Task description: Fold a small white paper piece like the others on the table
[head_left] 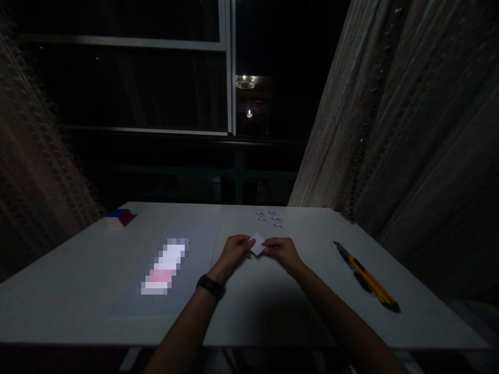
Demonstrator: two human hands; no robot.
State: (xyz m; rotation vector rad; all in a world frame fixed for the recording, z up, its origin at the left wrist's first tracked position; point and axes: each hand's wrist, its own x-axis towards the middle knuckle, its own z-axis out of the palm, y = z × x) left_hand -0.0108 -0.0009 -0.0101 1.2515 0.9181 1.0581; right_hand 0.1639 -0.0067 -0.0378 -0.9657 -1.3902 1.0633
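Observation:
A small white square of paper (258,244) is held between my two hands above the middle of the table, turned so that one corner points toward me. My left hand (236,250) pinches its left side. On the opposite side, my right hand (284,252) grips the paper between thumb and fingers. Beyond my hands lie several small paper pieces (270,218) with dark marks, set out in a loose group. What the held paper carries on its far face is hidden.
A yellow and black utility knife (366,278) rests at the right with its blade out. To the left, a bright blurred-out rectangle (166,265) lies on a large pale sheet (206,244). A blue, red and white block (118,218) sits at the table's far left. Curtains (331,114) hang behind.

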